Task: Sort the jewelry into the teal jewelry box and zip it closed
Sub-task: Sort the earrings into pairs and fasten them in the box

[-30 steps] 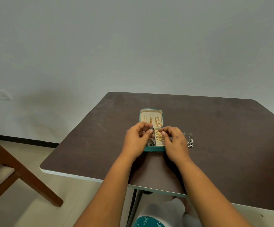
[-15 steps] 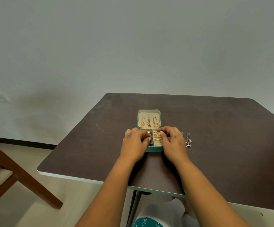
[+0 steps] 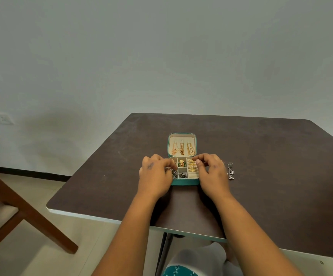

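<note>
The teal jewelry box (image 3: 183, 181) lies open on the bench (image 3: 261, 156) close before me, so both hands reach its compartments. My left hand (image 3: 155, 174) curls at the box's left edge; whether its grip holds anything, I cannot tell. My right hand (image 3: 211, 172) pinches thumb to forefinger over the gold rings (image 3: 192, 167). Silver earrings (image 3: 230, 170) lie outside, unsorted.

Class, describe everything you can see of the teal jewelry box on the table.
The teal jewelry box lies open on the dark table, lid tilted back, cream lining inside. Gold chains hang in the lid; the divided base holds gold rings, a gold-and-green piece and silvery pieces. The left hand and right hand flank the base, fingers curled over its compartments.
</note>
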